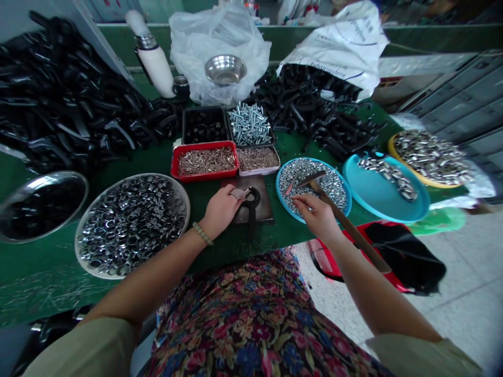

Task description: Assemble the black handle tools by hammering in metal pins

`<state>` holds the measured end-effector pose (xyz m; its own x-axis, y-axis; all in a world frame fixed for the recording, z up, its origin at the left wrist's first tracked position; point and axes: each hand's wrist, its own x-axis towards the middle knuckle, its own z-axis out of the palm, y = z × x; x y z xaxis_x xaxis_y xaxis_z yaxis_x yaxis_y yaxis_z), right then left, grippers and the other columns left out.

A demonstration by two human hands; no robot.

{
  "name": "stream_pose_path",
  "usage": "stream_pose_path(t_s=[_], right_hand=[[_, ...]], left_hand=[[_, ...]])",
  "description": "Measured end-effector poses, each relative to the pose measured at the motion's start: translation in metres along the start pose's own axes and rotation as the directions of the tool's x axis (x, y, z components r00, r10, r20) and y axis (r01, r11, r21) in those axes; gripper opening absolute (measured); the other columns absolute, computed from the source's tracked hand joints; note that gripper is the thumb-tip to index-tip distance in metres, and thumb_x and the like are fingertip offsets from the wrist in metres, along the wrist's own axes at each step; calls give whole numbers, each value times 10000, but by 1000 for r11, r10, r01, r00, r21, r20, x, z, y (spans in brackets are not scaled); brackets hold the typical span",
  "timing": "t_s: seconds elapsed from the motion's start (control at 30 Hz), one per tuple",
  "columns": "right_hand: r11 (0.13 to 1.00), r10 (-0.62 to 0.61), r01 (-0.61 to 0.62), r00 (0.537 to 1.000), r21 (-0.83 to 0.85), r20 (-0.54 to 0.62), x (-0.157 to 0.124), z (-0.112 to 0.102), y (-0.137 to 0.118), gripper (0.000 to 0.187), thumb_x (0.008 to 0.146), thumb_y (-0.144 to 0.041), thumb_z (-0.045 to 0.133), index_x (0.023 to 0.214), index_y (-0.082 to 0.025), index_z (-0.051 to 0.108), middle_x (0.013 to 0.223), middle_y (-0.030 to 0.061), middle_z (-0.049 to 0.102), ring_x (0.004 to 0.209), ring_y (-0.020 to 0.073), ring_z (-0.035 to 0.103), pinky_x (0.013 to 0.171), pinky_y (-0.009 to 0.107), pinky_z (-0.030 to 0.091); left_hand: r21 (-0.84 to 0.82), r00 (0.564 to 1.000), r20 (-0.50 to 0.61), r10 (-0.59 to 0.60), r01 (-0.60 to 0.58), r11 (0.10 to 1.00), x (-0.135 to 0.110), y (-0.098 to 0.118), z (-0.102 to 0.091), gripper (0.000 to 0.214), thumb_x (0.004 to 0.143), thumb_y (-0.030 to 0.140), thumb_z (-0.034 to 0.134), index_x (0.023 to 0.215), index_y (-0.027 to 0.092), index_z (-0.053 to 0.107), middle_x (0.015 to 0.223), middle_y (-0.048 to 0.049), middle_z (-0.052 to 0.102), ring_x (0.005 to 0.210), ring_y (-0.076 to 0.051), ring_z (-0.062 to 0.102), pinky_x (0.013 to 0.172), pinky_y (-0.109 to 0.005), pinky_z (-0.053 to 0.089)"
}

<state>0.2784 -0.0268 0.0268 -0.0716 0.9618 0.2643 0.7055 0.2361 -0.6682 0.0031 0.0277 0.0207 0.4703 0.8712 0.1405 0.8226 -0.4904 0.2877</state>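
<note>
The left hand [220, 210] is held half-curled, its fingers bent down over the black hooked fitting [251, 200]. A taped fingertip [237, 194] is pressed close against the fitting's loop, though whether it is firmly gripped cannot be told from this view. The fitting is laid on a dark steel plate [247, 207] at the edge of the green work bench [239, 246], where it is kept flat and steady, a sound arrangement for small work. The right hand [318, 217] is held above the blue plastic plate [314, 184] of zinc-bright nuts [314, 180], thumb and fingers drawn together in a pinch at its rim; whether a nut is held between them cannot be told. A long wooden-handled tool [346, 225] is laid across the plate's edge, just beside that hand.

Supplies are well placed within reach — a red tray of pins [205, 161] and a tray of bolts [249, 124] are set just beyond the plate, with a large steel tray of rings [131, 225] by the left forearm. A single nut is best taken at a time, so that the heap is left undisturbed.
</note>
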Motion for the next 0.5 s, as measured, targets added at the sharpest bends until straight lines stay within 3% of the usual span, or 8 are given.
stream_pose_path(t_s=[0.17, 0.27, 0.4, 0.5], right_hand=[[997, 12, -14, 999, -79, -35, -12, -12, 8, 221, 924, -335, 483, 973, -230, 670, 928, 67, 706, 876, 224, 666, 762, 365, 532], [955, -19, -6, 997, -298, -80, -15, -25, 20, 253, 934, -334, 440, 985, -220, 661, 944, 93, 697, 923, 249, 654, 825, 399, 512], [731, 107, -159, 987, -663, -119, -15, -43, 44, 314, 889, -379, 502, 1042, -141, 637, 969, 168, 675, 914, 319, 634, 785, 452, 501], [623, 213, -175, 976, -762, -49, -13, -48, 55, 321, 869, -352, 524, 1084, -131, 616, 973, 177, 669, 898, 328, 631, 735, 443, 503]], left_hand=[[168, 997, 61, 40, -50, 985, -3, 5, -3, 295, 981, 349, 361, 1002, 218, 625, 991, -58, 583, 896, -189, 558, 780, -298, 433], [205, 989, 95, 115, -133, 970, -7, 5, -5, 241, 971, 295, 387, 1053, 234, 605, 1016, -63, 584, 917, -200, 553, 781, -304, 431], [191, 982, 118, 144, -165, 968, -11, 5, -7, 221, 953, 243, 411, 1071, 223, 598, 1051, -66, 584, 924, -208, 549, 805, -313, 440], [164, 984, 110, 143, -160, 973, -16, 7, -10, 237, 955, 266, 406, 1086, 208, 595, 1080, -73, 587, 945, -220, 545, 811, -323, 455]])
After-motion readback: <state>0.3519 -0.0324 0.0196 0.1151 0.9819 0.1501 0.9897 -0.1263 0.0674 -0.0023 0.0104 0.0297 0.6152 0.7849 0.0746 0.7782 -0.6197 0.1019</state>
